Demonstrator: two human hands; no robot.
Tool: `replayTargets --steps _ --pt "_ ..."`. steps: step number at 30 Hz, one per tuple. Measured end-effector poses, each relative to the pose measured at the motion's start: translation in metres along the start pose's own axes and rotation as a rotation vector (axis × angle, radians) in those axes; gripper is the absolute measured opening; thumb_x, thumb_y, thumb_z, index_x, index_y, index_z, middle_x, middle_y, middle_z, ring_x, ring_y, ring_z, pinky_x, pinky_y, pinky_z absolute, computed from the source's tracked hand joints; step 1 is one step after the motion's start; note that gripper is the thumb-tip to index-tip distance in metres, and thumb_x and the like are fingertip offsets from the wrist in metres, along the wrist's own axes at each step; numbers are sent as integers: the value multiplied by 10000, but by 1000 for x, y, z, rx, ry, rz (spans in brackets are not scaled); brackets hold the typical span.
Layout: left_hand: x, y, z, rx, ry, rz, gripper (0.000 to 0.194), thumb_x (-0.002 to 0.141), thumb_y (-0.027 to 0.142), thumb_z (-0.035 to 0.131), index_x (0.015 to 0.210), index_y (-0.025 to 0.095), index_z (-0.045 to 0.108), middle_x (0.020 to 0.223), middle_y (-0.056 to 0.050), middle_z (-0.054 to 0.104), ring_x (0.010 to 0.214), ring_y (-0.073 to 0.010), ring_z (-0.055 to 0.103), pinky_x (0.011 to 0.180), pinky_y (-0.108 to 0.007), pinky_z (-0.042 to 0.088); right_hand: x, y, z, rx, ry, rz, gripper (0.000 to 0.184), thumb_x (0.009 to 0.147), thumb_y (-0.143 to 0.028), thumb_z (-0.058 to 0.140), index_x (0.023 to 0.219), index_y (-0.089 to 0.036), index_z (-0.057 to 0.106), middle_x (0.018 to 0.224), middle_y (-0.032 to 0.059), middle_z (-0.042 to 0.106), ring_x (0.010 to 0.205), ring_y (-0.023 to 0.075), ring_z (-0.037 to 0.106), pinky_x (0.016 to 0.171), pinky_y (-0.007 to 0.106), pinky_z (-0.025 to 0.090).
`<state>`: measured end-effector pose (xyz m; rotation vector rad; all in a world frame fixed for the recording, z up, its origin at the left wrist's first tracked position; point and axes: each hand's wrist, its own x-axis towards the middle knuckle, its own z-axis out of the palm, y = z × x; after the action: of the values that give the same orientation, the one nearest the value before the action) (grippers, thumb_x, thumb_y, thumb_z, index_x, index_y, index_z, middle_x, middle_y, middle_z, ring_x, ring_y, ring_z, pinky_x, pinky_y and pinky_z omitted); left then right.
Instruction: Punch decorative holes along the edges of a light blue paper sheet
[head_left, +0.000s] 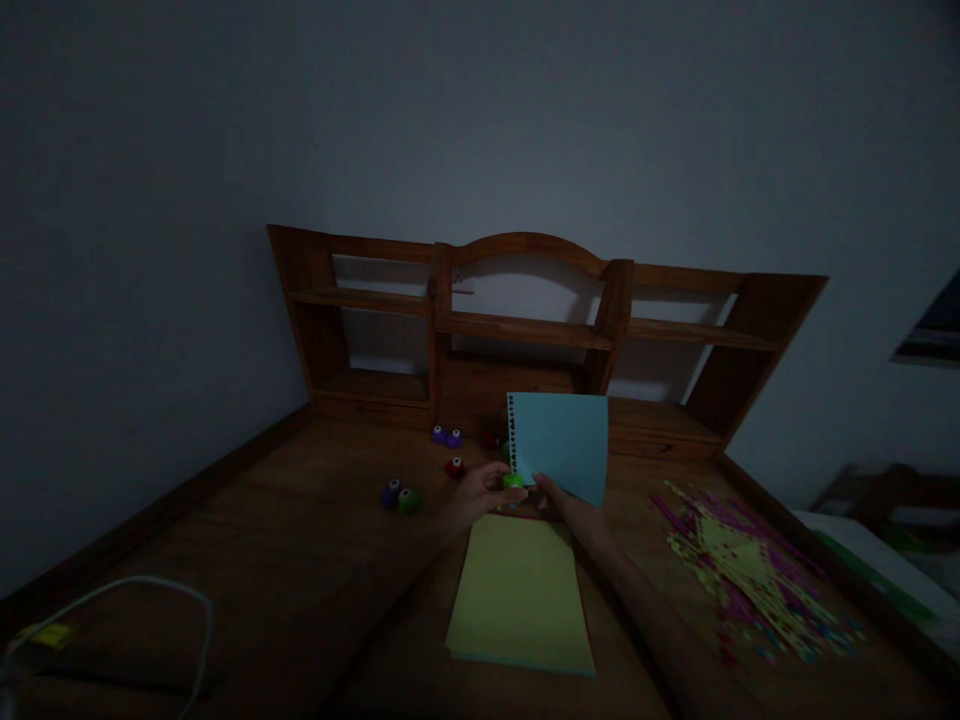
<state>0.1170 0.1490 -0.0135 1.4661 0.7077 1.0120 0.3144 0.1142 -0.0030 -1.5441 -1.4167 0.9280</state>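
My left hand (480,492) is closed around a small bright green paper punch (514,481), at the lower left corner of a light blue sheet (564,445). This sheet is held up, tilted, with a row of punched holes along its left edge. My right hand (564,500) pinches its lower edge, thumb in front, close to the punch. Whether the punch grips the paper I cannot tell. Below the hands lies a stack of yellow paper (521,595). Small scraps lie on the desk under the punch.
Other small punches stand left of my hands: purple ones (447,437), a red one (454,467), a blue one (391,492) and a green one (409,501). Punched paper strips (742,560) pile at right. A wooden shelf (525,325) stands behind; a white cable (206,610) curves at lower left.
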Motion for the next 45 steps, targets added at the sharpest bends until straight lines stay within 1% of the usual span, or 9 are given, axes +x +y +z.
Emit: replayTargets --steps 3,8,14,19,25,29,34,39,45 --pt "0 -1 -1 -10 -10 -6 423 642 412 784 934 148 630 928 -77 667 853 -197 631 717 -280 480 0 1 0 -6 -4 -12 494 730 -664 510 555 -224 651 708 19 695 749 227 630 808 318 416" --pt "-1 2 0 -38 -17 7 425 630 419 790 920 146 642 933 -81 682 845 -193 637 736 -282 475 3 4 0 -51 -33 50 497 742 -665 493 553 -231 644 708 12 695 760 232 633 802 323 414" --pt "0 2 0 -24 3 -1 433 628 417 792 940 153 648 974 -91 689 857 -195 638 733 -278 477 4 4 3 -27 -9 0 464 752 -622 507 550 -228 649 681 19 694 726 221 636 762 309 426" --pt "-1 3 1 -12 27 -25 444 604 432 801 902 142 647 926 -87 694 790 -181 635 648 -247 460 -2 -3 4 -39 -17 46 413 726 -610 551 548 -253 660 696 10 707 741 235 644 770 318 423" --pt "-1 7 3 -36 30 -31 459 563 425 824 880 142 650 931 -83 689 801 -181 634 677 -253 465 -7 -9 4 0 -13 46 402 727 -580 559 531 -245 665 674 17 707 689 235 645 727 315 443" --pt "-2 8 4 -37 24 -45 431 554 386 838 852 141 645 896 -71 688 765 -159 629 684 -251 464 -3 -5 5 -37 -8 3 409 736 -577 547 523 -244 655 663 22 701 697 234 644 756 313 441" --pt "-3 4 5 -75 11 -63 442 547 353 848 876 144 639 909 -71 688 773 -157 637 689 -249 471 -4 -9 6 -22 88 -170 287 695 -499 613 575 -241 648 706 45 705 787 261 640 781 314 438" --pt "-1 1 5 -88 28 -70 459 532 351 855 875 143 632 915 -71 690 787 -168 646 707 -260 481 -10 -18 6 28 17 -197 302 714 -497 575 601 -223 631 716 57 701 722 251 638 745 321 451" --pt "-2 3 6 -93 21 -68 467 534 376 850 878 140 640 895 -62 691 778 -173 651 718 -266 487 -6 -9 6 -2 11 -232 343 761 -519 550 635 -212 640 725 63 704 745 249 645 777 317 448"
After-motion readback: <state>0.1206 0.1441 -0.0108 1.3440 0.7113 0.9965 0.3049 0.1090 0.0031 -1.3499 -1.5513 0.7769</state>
